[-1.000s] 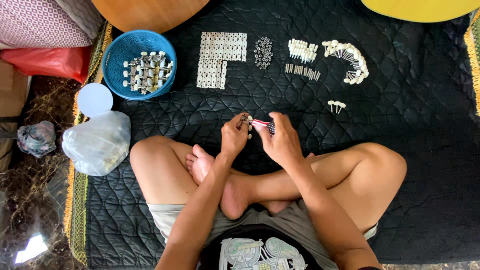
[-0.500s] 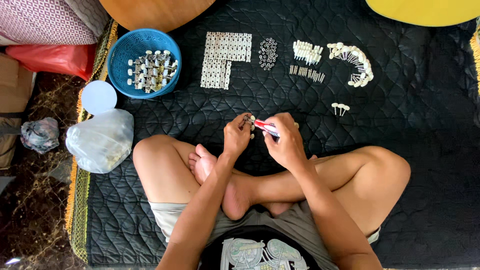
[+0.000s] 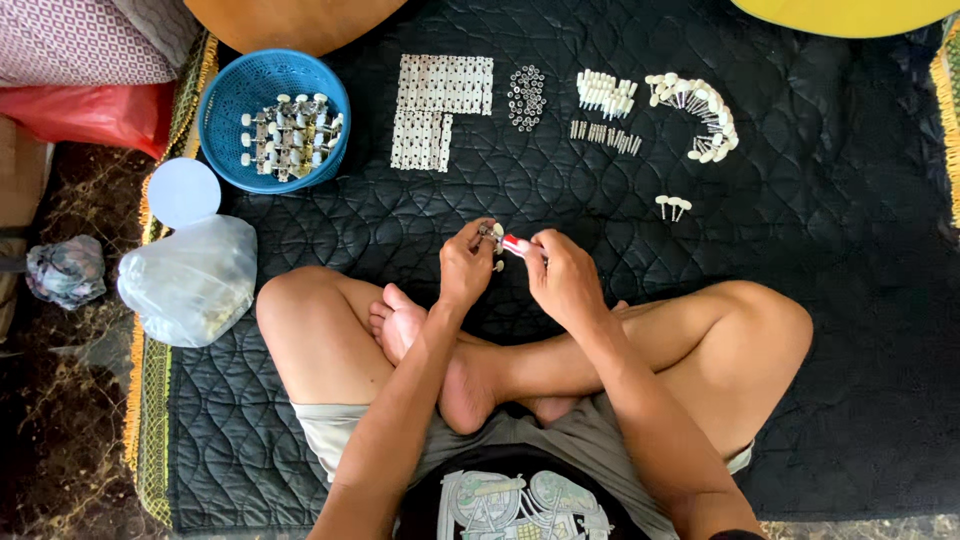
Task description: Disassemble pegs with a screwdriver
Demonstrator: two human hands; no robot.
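I sit cross-legged on a black quilted mat (image 3: 820, 330). My left hand (image 3: 465, 268) pinches a small metal part with a white knob (image 3: 493, 235) just above my crossed feet. My right hand (image 3: 562, 280) grips a red-handled screwdriver (image 3: 514, 245), its tip meeting that part. Both hands are close together, touching at the part. The blue basket (image 3: 228, 100) at the far left holds several assembled metal pieces with white knobs (image 3: 290, 135).
Along the far edge of the mat lie rows of metal plates (image 3: 440, 105), a cluster of small rings (image 3: 526, 97), white pegs (image 3: 603, 92), small screws (image 3: 604, 133), a curved line of white-knobbed pins (image 3: 700, 115) and three loose pins (image 3: 672, 206). A clear bag (image 3: 192, 280) and round lid (image 3: 184, 192) sit left.
My hands have stayed together on the small part with only slight shifts. The view has drifted a little.
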